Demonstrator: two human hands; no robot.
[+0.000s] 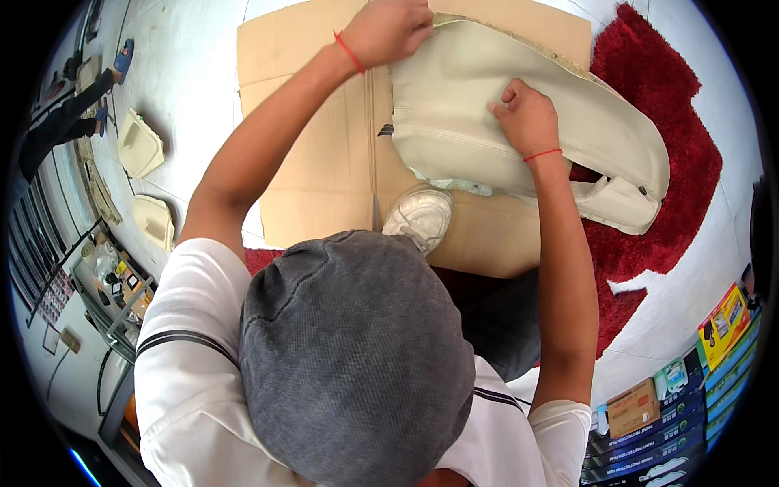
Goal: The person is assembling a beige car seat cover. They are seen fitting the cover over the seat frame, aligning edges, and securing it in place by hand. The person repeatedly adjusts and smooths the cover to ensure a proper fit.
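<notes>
A pale, glossy floor (195, 73) carries everything here. Flat on it lies a sheet of brown cardboard (324, 154), creased down the middle, with a shaggy red rug (690, 162) beside and partly under its right edge. A cream upholstered panel (487, 105) rests on the cardboard and reaches over the rug. Well to the left, two smaller cream panels (139, 144) lie on the bare floor.

The left hand (388, 31) is cut off by the top edge of the frame, fingertips tucked under the cream seat cover (519, 114). The grey cap (353, 357) hides the lap. Shelf items (122, 284) at left are too small to tell.
</notes>
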